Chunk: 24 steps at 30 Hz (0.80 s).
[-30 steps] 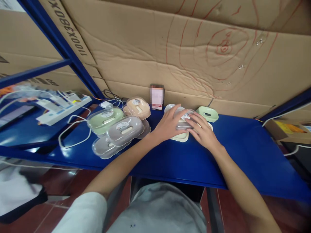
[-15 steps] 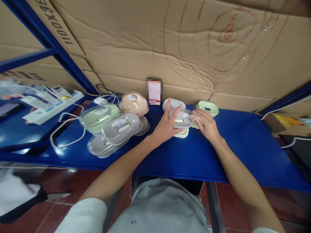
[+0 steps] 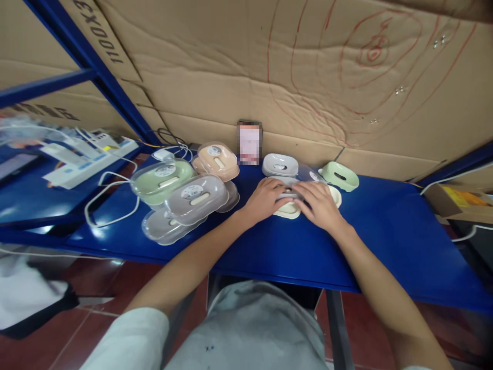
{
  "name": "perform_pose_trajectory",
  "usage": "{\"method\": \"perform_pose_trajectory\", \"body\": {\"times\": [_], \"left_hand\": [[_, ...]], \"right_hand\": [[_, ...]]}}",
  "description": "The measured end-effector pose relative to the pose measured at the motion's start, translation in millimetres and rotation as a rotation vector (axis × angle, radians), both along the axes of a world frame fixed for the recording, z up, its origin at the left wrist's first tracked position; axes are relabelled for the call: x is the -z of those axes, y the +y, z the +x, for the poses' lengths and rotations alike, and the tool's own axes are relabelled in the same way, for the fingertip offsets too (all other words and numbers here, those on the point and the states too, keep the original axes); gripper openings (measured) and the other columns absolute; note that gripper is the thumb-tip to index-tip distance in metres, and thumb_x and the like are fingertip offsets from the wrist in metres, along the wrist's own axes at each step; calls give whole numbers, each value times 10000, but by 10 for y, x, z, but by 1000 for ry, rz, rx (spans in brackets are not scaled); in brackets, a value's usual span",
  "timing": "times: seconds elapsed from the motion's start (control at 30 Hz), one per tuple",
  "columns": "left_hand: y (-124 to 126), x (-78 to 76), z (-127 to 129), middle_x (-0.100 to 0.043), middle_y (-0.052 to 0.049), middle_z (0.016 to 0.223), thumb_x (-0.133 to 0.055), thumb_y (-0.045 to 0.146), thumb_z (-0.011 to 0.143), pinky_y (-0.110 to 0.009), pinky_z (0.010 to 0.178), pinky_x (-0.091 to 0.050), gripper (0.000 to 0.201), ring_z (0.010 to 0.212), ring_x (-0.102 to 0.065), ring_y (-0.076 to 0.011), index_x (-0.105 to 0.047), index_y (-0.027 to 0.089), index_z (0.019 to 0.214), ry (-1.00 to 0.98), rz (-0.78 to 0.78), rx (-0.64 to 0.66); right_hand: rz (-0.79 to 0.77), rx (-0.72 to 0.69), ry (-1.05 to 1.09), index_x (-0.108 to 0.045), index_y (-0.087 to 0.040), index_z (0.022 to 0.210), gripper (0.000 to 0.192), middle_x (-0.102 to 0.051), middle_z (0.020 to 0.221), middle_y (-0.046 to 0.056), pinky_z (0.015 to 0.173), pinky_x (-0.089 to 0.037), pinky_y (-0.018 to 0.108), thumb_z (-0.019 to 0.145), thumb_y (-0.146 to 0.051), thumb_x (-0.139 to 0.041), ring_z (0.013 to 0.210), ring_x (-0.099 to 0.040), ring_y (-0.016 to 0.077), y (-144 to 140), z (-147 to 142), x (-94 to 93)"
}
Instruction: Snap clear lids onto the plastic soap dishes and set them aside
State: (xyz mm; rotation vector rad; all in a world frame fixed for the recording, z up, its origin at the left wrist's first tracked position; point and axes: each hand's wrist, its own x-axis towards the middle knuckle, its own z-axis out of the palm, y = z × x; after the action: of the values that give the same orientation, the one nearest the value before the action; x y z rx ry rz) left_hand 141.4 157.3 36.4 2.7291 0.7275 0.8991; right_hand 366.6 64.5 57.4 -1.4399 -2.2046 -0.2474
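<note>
My left hand point(image 3: 265, 199) and my right hand point(image 3: 320, 204) are closed around the two ends of a grey oval soap dish point(image 3: 288, 181), their fingertips meeting near its slot. Just below it, a cream-coloured piece point(image 3: 288, 210) lies on the table, partly covered by the hands. Behind my right hand, a clear lid with a round label point(image 3: 314, 176) shows in part, and the end of another cream piece point(image 3: 336, 195) sticks out. A pale grey soap dish point(image 3: 280, 163) with a slot stands behind. A green soap dish point(image 3: 341, 176) sits to the right.
Lidded grey soap dishes point(image 3: 197, 201), a green one point(image 3: 164, 180) and a peach one point(image 3: 217, 162) are piled at left on the blue table point(image 3: 262, 257). A phone point(image 3: 249, 144) leans on the cardboard wall point(image 3: 200, 67). A power strip point(image 3: 88, 164) and white cables lie farther left.
The clear labelled lid that was under my hands now lies behind my right hand. My right hand has left the cream piece and moved left, and both hands now grip the grey dish.
</note>
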Motion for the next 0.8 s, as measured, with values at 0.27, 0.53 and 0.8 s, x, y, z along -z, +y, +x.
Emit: {"method": "perform_pose_trajectory", "body": {"times": [0.27,0.53,0.8], "left_hand": [[-140,-79,10,-395,-218,1684,-630,551,1061,-569,1287,-373,533,1602,-383,-359,-610,208,1468,-176,123,-88],[-283,-72,73,-613,-185,1470,-691,364,1022,-577,1161,-445,403,1336,-618,-375,-657,198,1388,58,80,-83],[-190,-73,48,-553,-195,1536,-631,381,1052,-521,1132,-498,497,1376,-595,-362,-573,195,1509,66,40,-94]], "right_hand": [[2,14,-5,-658,-302,1463,388,-763,1401,53,1194,-375,490,1133,-380,-469,1339,-666,268,-51,-41,-58],[62,277,151,-731,-238,1333,391,-788,1320,119,1137,-395,554,1100,-444,-494,1272,-681,346,77,290,27],[74,215,275,-754,-277,1195,363,-808,1229,91,1098,-496,522,1046,-569,-597,1193,-724,319,92,213,105]]}}
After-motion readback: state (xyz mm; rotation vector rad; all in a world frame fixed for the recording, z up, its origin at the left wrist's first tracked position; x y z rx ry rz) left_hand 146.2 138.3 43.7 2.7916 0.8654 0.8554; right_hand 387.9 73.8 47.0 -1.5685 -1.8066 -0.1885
